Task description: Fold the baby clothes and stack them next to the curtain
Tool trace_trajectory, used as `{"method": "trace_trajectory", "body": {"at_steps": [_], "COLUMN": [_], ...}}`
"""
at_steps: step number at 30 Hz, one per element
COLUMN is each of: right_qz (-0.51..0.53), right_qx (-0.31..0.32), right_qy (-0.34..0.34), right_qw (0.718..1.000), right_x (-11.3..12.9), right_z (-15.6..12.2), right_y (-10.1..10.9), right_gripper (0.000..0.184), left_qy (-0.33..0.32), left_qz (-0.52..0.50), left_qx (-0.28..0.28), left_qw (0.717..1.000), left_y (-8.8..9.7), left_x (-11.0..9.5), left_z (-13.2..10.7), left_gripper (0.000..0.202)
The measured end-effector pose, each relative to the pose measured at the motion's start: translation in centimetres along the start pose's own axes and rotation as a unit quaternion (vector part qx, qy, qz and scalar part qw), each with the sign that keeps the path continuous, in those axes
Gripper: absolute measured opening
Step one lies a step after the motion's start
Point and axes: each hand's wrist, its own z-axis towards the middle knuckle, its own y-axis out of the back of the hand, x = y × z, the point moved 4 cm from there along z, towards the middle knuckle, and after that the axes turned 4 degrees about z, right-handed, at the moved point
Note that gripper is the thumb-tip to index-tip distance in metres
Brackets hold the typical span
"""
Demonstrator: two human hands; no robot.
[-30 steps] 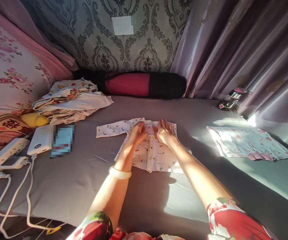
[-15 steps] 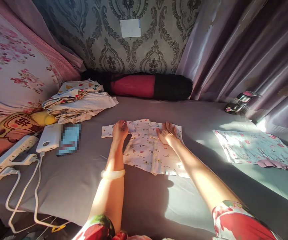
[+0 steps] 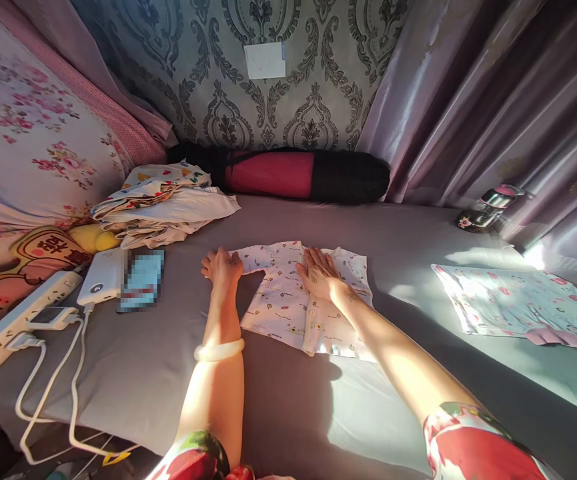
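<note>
A small white printed baby shirt (image 3: 281,300) lies spread on the grey bed sheet (image 3: 288,407), its front band running down the middle. My left hand (image 3: 222,268), a pale bangle on its wrist, is at the end of the left sleeve (image 3: 255,259); its bent fingers close over the cuff, which they hide. My right hand (image 3: 322,275) lies flat on the upper front of the shirt, fingers stretched out and palm down. The right sleeve cannot be made out clearly beside and under that hand.
Folded printed cloth (image 3: 513,303) lies at the right, below a flask (image 3: 488,208). At the left are a phone (image 3: 141,280), a white power bank (image 3: 101,277), a power strip (image 3: 23,327) with cables, and piled cloths (image 3: 168,207). A red-black roll (image 3: 273,175) lies along the wall.
My left hand has moved left along the sleeve to its end. My right hand has shifted slightly left over the shirt front, still flat. The view has shifted a little.
</note>
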Motion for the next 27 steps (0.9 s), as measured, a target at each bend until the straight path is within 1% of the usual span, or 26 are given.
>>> {"method": "trace_trajectory", "body": {"at_steps": [3,7,15,17,21,24,27], "right_qz": [0.021,0.019,0.009,-0.015,-0.07,-0.078,-0.078], "right_qx": [0.004,0.009,0.002,-0.01,-0.05,-0.054,-0.044], "right_qy": [-0.006,-0.008,-0.013,0.006,0.085,0.125,0.135], "right_qw": [1.0,1.0,1.0,1.0,0.993,0.988,0.987], "right_x": [-0.1,-0.1,0.1,0.6,2.6,4.0,4.9], "right_z": [0.1,0.0,0.6,0.6,0.6,0.7,1.0], "right_y": [0.0,-0.1,0.1,0.3,0.8,0.8,0.5], "right_gripper": [0.07,0.07,0.064,0.06,0.047,0.041,0.038], "left_qy": [0.041,0.092,0.111,0.12,0.147,0.15,0.153], "left_qz": [0.004,-0.002,-0.003,-0.001,0.007,0.004,0.0], "left_qx": [0.002,0.02,0.024,0.028,0.038,0.041,0.057], "left_qw": [0.999,0.996,0.994,0.992,0.988,0.988,0.987], "left_y": [0.4,0.6,0.8,0.7,0.6,0.5,0.4], "left_x": [0.7,1.7,2.3,2.5,2.9,3.1,3.3], "left_z": [0.2,0.7,1.3,1.5,2.0,2.3,2.5], "left_gripper": [0.035,0.038,0.042,0.045,0.047,0.047,0.04]}}
